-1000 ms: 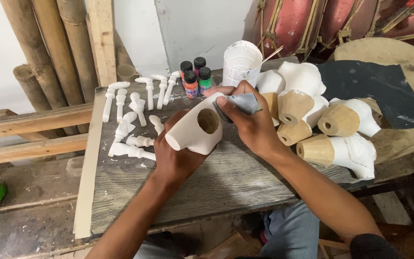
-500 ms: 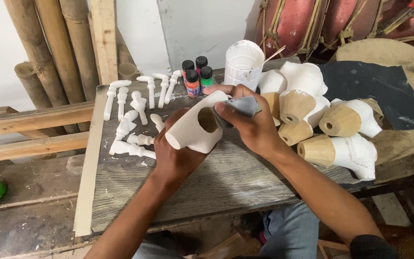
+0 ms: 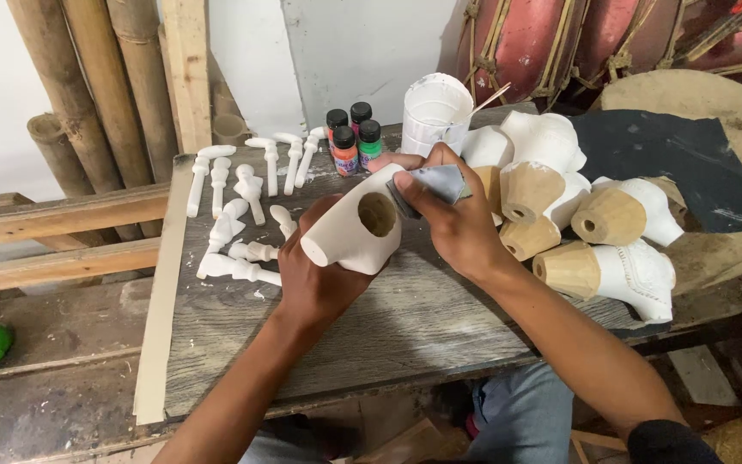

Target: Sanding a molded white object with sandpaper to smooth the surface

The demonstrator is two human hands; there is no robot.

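the left hand is clamped around a white hollow carved piece, held just above the grey wooden table near the middle of the view. its fingers wrap the underside and far side of the piece, thumb on the near side, so the round hole in the piece faces up between the two hands. the right hand sits at 3 o'clock from the piece, fingers pinched together on a small folded grey sheet (sandpaper, probably, though the surface is hard to read) that is pressed against the piece's upper edge at about 1 o'clock from the hole.

at 9 to 11 o'clock from the piece lie small white carved pegs, spread on the table. at 12 o'clock stand four small paint bottles with black caps, and just beside them a white paint-smeared cup. at 3 o'clock is a heap of similar carved pieces, part white, part bare wood. bamboo poles lean at 10 o'clock.
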